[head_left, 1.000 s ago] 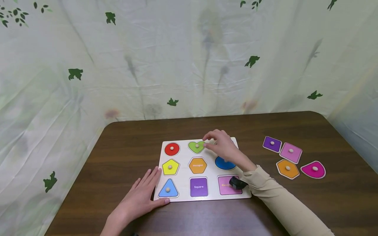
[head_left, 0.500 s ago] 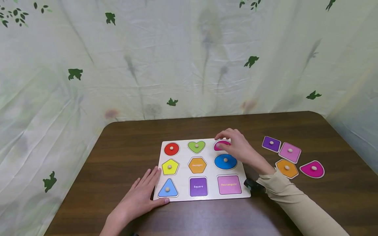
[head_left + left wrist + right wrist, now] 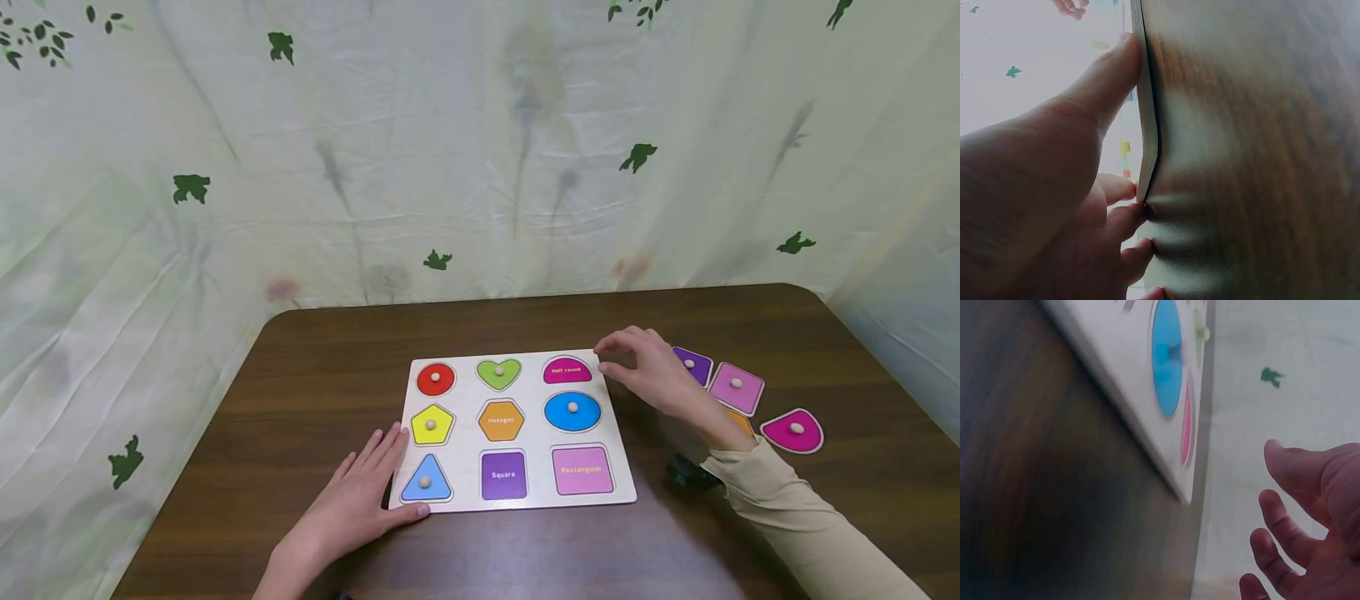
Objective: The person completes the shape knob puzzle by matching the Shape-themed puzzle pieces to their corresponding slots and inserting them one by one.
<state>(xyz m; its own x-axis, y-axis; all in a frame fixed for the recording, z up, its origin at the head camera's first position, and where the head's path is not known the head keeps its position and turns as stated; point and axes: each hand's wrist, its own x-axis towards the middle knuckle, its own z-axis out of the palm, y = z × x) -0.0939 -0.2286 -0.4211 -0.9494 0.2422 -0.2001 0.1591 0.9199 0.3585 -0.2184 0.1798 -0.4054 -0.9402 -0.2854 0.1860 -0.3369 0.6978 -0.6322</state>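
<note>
A white shape puzzle board (image 3: 465, 467) lies on the table. Red circle (image 3: 436, 379), green heart (image 3: 498, 374), yellow pentagon (image 3: 432, 425), blue oval (image 3: 572, 412) and blue triangle (image 3: 426, 479) pieces with knobs sit in it. The half-round (image 3: 567, 369), hexagon (image 3: 502, 420), square (image 3: 504, 475) and rectangle (image 3: 582, 469) slots show printed words. My left hand (image 3: 358, 502) rests at the board's left edge, thumb on its near corner, fingers straight. Past the top right corner hovers my right hand (image 3: 654, 373), fingers loosely bent, holding nothing.
Right of the board lie loose knobbed pieces: purple (image 3: 694, 365), pink (image 3: 737, 388) and magenta (image 3: 793, 431). An orange piece (image 3: 742, 419) is mostly hidden behind the right forearm. A leaf-print curtain (image 3: 480, 167) hangs behind the brown table (image 3: 360, 333).
My right hand has moved right, from beside the green heart across the half-round slot and off the board, uncovering that slot. My left hand has stayed at the board's left edge.
</note>
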